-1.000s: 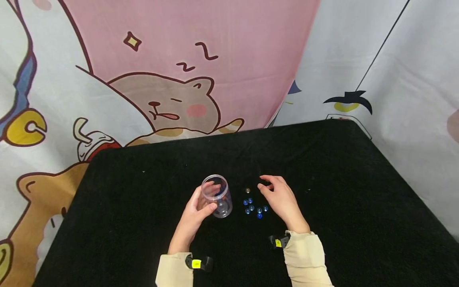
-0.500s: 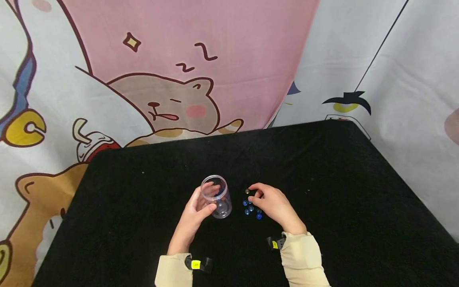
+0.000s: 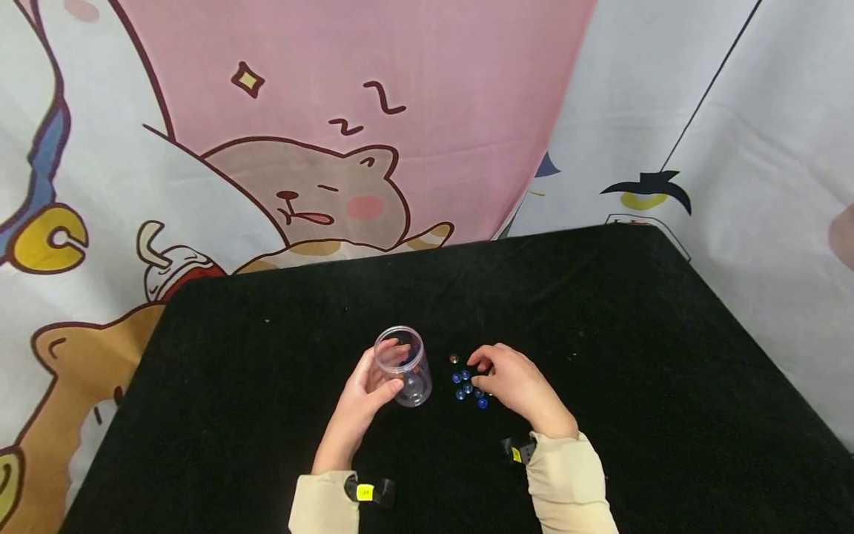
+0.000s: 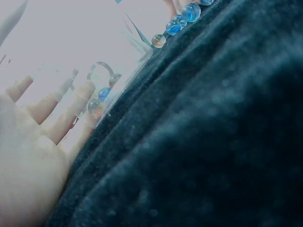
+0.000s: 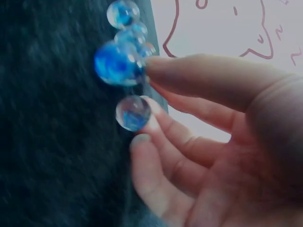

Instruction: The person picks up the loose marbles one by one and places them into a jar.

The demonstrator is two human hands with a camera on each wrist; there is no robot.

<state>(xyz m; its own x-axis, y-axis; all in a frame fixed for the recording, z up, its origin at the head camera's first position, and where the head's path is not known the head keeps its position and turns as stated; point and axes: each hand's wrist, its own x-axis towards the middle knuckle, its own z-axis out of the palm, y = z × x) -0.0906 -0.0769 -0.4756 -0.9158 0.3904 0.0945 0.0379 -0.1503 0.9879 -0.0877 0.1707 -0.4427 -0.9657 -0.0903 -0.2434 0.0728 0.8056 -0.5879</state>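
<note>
Since the frame a second ago, the right hand (image 3: 517,386) has slid left onto the marbles (image 3: 467,387) at lower centre of the black table (image 3: 634,356). Only the right wrist view shows its fingertips (image 5: 151,68) touching two blue ones. Five loose marbles show overhead. The left hand (image 3: 363,393) grips one clear jar (image 3: 402,365).

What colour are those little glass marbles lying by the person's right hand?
The marbles are clear glass with blue swirls inside; the right wrist view shows this best.
</note>
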